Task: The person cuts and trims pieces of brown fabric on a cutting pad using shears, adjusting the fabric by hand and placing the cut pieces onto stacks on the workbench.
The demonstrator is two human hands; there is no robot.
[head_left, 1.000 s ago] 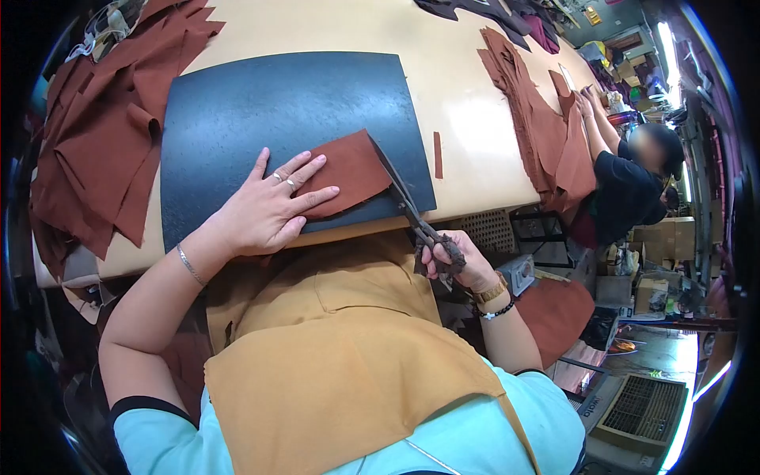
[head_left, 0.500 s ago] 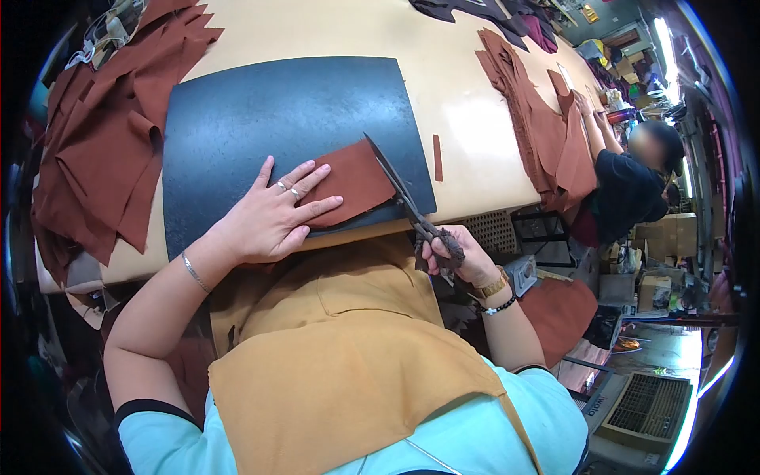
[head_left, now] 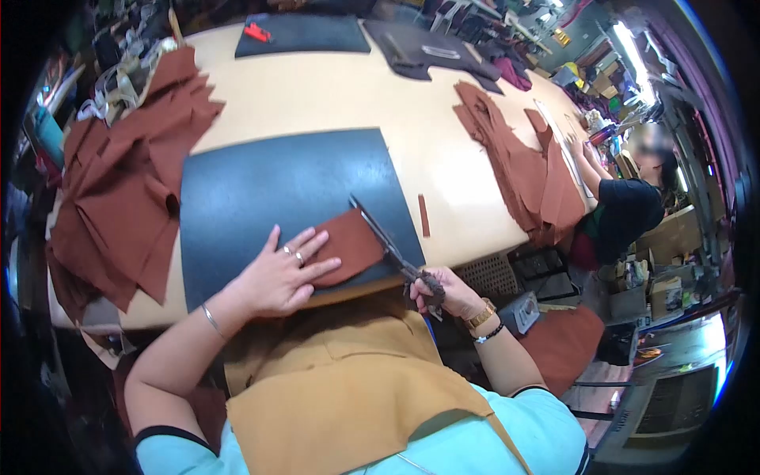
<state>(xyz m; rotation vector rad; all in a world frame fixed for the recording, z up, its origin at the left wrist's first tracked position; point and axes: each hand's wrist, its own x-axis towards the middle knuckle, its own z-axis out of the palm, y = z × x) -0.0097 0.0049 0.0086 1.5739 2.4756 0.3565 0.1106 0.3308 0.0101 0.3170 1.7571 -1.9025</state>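
Observation:
My left hand [head_left: 279, 273] lies flat with fingers spread, pressing on a small reddish-brown piece of leather or cloth [head_left: 354, 245]. This piece rests near the front edge of a dark cutting mat [head_left: 277, 178]. In my right hand [head_left: 459, 297] is a pair of scissors [head_left: 381, 236], its handles wrapped in dark, rough material. The blades run along the right edge of the brown piece, tips pointing away from me over the mat. Whether any material sits between the blades is hard to see. My right fingers curl around the handles just off the table's front edge.
Brown sheets [head_left: 123, 186] pile up on the left of the pale table [head_left: 309, 91]; more brown material [head_left: 514, 158] lies at right. A narrow brown strip [head_left: 423, 215] is beside the mat. Another person [head_left: 629, 202] works at the right side. A red object [head_left: 257, 32] lies on a far mat.
The head view has tilted up, so the table's far side shows and everything sits lower in view. Both hands keep nearly the same places on the brown piece and scissors.

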